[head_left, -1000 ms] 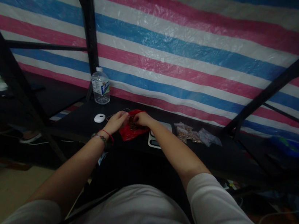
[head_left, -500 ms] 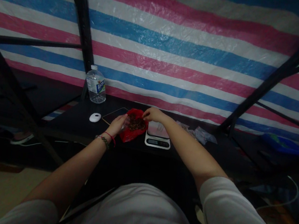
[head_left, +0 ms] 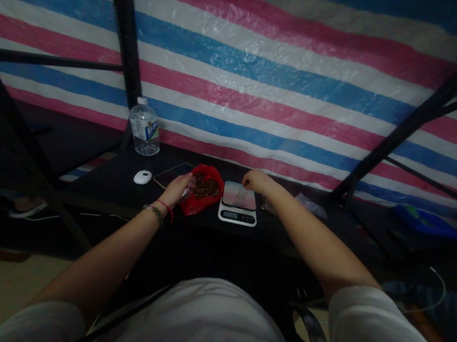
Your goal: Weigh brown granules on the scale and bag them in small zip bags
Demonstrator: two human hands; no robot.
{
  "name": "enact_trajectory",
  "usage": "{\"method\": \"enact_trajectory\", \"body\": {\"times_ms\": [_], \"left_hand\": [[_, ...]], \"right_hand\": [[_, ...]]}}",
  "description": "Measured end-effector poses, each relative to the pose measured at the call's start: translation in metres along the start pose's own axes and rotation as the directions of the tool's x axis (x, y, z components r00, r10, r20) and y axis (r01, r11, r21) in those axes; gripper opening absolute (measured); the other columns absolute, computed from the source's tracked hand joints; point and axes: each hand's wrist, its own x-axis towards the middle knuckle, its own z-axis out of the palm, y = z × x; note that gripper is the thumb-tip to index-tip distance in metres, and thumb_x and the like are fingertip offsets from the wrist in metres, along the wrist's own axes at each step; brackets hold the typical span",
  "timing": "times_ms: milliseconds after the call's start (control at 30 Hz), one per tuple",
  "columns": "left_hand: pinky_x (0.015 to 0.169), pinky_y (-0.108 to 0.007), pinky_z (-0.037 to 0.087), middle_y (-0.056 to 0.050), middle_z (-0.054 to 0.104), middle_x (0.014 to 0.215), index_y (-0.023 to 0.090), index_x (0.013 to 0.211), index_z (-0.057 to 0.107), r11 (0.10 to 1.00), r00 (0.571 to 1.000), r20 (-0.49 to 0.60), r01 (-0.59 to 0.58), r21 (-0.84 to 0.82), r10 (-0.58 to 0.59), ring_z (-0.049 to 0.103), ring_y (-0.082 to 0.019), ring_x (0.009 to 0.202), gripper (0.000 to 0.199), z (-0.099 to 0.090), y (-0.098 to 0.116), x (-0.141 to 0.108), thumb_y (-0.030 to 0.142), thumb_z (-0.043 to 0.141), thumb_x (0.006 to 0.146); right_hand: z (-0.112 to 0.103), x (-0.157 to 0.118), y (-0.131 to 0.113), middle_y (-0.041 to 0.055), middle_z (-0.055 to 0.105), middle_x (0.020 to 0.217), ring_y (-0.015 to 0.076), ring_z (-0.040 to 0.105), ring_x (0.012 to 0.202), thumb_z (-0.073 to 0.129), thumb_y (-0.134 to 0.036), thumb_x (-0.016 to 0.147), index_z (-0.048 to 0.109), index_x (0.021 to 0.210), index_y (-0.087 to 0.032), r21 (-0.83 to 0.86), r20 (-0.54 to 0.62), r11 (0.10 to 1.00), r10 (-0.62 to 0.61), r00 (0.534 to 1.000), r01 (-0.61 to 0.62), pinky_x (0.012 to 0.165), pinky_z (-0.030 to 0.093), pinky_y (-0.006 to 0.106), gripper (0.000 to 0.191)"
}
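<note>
A red plastic bag (head_left: 192, 206) lies open on the black table, with many small brown dried pieces (head_left: 208, 187) inside. At its left side is my left hand (head_left: 176, 191), closed on a piece of clear plastic (head_left: 188, 189) that looks like a small bag. My right hand (head_left: 256, 181) is over the far right edge of a white digital kitchen scale (head_left: 237, 216), fingertips pinched. A dark speck shows at those fingertips, too small to name. On the scale's shiny plate (head_left: 234, 192) there is a pale reflection or clear plastic; I cannot tell which.
A white computer mouse (head_left: 142, 177) and a dark flat tablet (head_left: 168, 174) lie left of the red bag. Behind them stands a large clear bottle (head_left: 145, 129). Clear plastic bags (head_left: 311, 206) lie beyond my right forearm. Black metal posts (head_left: 128, 51) frame a striped sheet (head_left: 245, 72).
My right hand has moved right, from the brown pieces in the red bag to above the scale's far edge. My left hand stays beside the red bag with the clear plastic.
</note>
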Motion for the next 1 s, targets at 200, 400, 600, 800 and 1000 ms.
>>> {"method": "enact_trajectory", "body": {"times_ms": [200,400,600,800,1000], "left_hand": [[0.052,-0.024,0.045,-0.006,0.066,0.074,0.013,0.092,0.064,0.999,1.000,-0.006,-0.009,0.042,0.009,0.060,-0.013,0.054,0.040,-0.002,-0.002,0.003,0.051,0.061,0.081],[0.052,-0.024,0.045,-0.006,0.066,0.072,0.013,0.091,0.064,0.999,1.000,-0.001,-0.008,0.042,0.008,0.060,-0.014,0.056,0.040,-0.003,-0.001,0.002,0.052,0.060,0.081],[0.051,-0.024,0.044,-0.006,0.066,0.073,0.013,0.090,0.064,0.999,1.000,0.010,-0.022,0.040,0.021,0.059,-0.014,0.055,0.044,-0.005,-0.001,0.001,0.055,0.061,0.078],[0.051,-0.023,0.045,-0.006,0.066,0.071,0.012,0.091,0.063,0.999,1.000,0.008,-0.024,0.042,0.023,0.060,-0.014,0.055,0.043,-0.004,-0.003,0.003,0.054,0.061,0.079],[0.048,-0.021,0.044,-0.004,0.064,0.072,0.014,0.089,0.062,0.998,1.000,0.008,-0.023,0.050,0.023,0.059,-0.011,0.053,0.043,-0.005,-0.005,0.005,0.055,0.060,0.079]], "right_hand": [[0.007,0.003,0.000,0.0052,0.074,0.083,0.0214,0.067,0.078,0.070,-0.007,0.066,0.077,0.079,-0.021,0.038,0.017,0.999,-0.003,1.000,0.003,0.072,0.047,0.028,0.021],[0.010,0.001,0.000,0.0074,0.074,0.092,0.0226,0.066,0.082,0.070,-0.005,0.066,0.076,0.089,-0.019,0.020,-0.004,0.999,-0.036,0.999,0.036,0.071,0.046,0.028,0.028],[0.001,-0.001,-0.005,0.0064,0.074,0.093,0.0213,0.066,0.080,0.071,-0.010,0.068,0.074,0.094,-0.020,-0.033,0.037,0.999,0.005,0.999,-0.003,0.067,0.044,0.026,0.029],[0.002,0.002,0.000,0.0065,0.073,0.095,0.0206,0.065,0.082,0.073,-0.015,0.068,0.074,0.094,-0.019,-0.058,0.045,0.998,-0.007,0.999,0.009,0.065,0.043,0.025,0.026],[-0.001,0.003,-0.003,0.0058,0.072,0.096,0.0186,0.064,0.082,0.072,-0.020,0.070,0.071,0.097,-0.017,-0.096,0.094,0.995,0.000,0.996,0.009,0.062,0.040,0.023,0.027]]}}
